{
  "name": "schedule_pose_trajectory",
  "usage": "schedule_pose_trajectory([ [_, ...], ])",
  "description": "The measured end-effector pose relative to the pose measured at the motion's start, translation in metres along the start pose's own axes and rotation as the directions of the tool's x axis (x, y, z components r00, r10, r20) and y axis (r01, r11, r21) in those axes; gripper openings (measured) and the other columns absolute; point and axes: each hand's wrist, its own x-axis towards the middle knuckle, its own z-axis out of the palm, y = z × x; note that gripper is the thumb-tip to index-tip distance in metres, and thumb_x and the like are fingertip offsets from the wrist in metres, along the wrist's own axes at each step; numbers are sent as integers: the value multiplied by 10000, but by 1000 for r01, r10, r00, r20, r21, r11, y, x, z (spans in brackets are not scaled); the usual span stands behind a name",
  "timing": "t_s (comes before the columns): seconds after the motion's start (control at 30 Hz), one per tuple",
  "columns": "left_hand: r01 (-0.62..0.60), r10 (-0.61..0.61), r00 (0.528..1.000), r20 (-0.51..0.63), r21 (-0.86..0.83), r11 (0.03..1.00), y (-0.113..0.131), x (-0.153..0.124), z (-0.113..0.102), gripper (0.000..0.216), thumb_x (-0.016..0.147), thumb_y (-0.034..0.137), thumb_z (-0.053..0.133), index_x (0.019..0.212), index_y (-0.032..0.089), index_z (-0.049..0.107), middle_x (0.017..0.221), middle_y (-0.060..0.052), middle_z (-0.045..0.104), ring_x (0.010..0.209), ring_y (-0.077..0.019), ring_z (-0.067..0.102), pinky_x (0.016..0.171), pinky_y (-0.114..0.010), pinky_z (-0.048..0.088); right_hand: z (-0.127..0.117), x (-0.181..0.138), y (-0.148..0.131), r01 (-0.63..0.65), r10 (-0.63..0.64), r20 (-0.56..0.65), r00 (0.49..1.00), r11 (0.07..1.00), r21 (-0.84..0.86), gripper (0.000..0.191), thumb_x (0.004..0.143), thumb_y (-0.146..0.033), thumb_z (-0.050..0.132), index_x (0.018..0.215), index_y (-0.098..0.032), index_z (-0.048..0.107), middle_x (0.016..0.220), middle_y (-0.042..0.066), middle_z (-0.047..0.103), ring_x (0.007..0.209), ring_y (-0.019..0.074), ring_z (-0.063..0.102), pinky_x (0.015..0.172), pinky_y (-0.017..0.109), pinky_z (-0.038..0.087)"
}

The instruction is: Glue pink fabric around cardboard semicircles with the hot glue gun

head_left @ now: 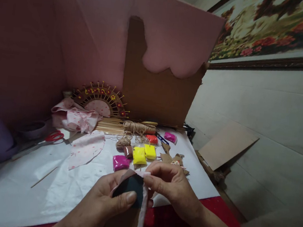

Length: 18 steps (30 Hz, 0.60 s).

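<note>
Above the red cloth at the near edge, a dark-and-brown board lay in the left hand, clamped under its thumb. Pale pink fabric already lapped its right edge; the right hand pinched the upper corner, where the fold looked unfinished. The left edge was mostly hidden. Beyond lay yellow packets and, farther back, a fan-shaped piece, seemingly complete.

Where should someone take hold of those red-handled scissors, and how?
The scissors are probably best lifted by their red handles, coming from the right: the handles form the right-hand end, while the blades point leftward.
</note>
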Motion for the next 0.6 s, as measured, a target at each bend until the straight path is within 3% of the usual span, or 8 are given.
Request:
schedule_pose_trajectory([
  [0.17,-92,116,980,-162,146,985,-3,-2,5,222,686,337,751,828,194,656,735,-9,653,731,-181,610,675,-261,457,-1,-2,-1,27,-33,-52,998,994,-109,206,736,-343,734,680,-149,693,578,-13,626,505,78,520,507,211,423],
  [0.33,-258,365,887,-284,349,901,-1,-6,10,237,648,292,782,878,260,739,875,-21,727,885,-227,635,742,-260,487,-1,-3,-2,-17,16,-22,1000,997,-72,203,710,-350,752,687,-154,707,569,-13,634,503,75,524,509,207,423],
  [0.4,-319,462,844,-270,439,840,-2,-6,8,178,661,284,771,839,264,771,877,-40,745,870,-246,648,737,-285,497,0,-3,-2,-24,24,-10,1000,998,-55,199,710,-349,754,684,-156,710,565,-7,648,496,75,540,503,201,436],
  [0.5,-464,638,756,-146,568,680,-6,-5,4,103,701,252,739,789,267,790,864,-60,756,816,-245,662,725,-301,503,0,-4,-1,-26,26,2,1000,999,-26,199,719,-348,748,690,-155,711,571,5,672,489,83,577,484,195,463],
  [0.6,-497,709,703,-65,667,555,-11,-5,0,155,706,221,731,836,282,791,925,-72,758,836,-245,676,766,-297,505,1,-4,1,-21,21,3,1000,1000,-7,203,722,-348,748,710,-147,720,575,13,678,479,84,586,470,190,474],
])
